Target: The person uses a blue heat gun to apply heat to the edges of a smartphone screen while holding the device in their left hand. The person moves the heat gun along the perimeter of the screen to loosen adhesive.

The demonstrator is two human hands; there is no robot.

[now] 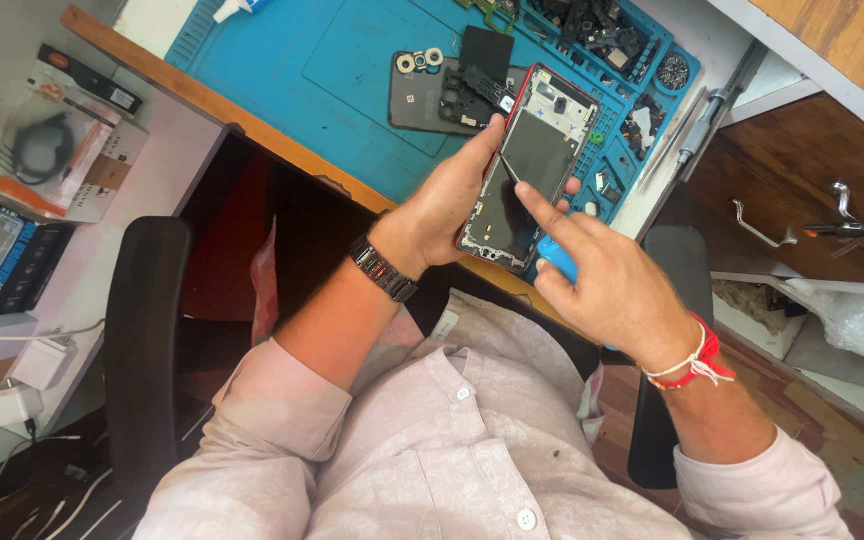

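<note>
Opened phone (527, 165) lies clamped in the left hand (452, 200); right hand (602, 285), grip closed on a blue tool (555, 258), extends its forefinger onto it.

A white workbench (167, 150) is carrying a blue repair mat (332, 70). A grey phone back cover (417, 95) and small loose parts (602, 30) are lying on the mat.

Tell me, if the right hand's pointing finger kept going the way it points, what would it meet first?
The right hand points its index finger up and left at the opened red-framed phone held in the left hand. It would probably meet the phone's dark inner panel first; the fingertip already looks nearly on it.
</note>
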